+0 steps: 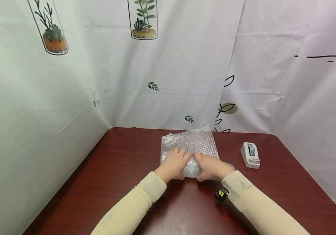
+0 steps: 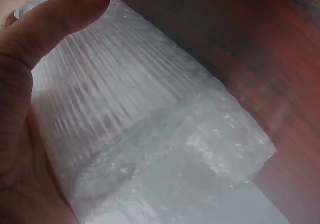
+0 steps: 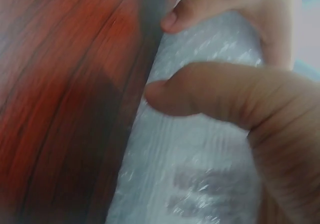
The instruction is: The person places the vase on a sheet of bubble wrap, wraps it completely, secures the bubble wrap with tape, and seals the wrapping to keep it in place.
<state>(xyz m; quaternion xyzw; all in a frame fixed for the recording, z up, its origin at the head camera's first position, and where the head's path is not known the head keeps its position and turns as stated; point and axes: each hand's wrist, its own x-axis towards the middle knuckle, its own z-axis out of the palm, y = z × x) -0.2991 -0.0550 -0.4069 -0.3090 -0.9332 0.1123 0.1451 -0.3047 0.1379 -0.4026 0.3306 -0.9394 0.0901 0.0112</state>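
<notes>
My pale sleeves reach over the dark red table, and my left hand and right hand both curl round a bubble-wrap roll, thumbs on its near side. It sits toward the table's far middle, a loose flap spreading beyond. Off to the right stands a white tape dispenser; behind everything hangs printed white cloth.

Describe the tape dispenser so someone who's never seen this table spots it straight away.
On the dark red table, look toward the far right corner, beyond the right hand on the bubble wrap. The tape dispenser sits there, untouched. Unlike the clear, crinkled wrap, it's white and solid, with a roll in its top.
</notes>
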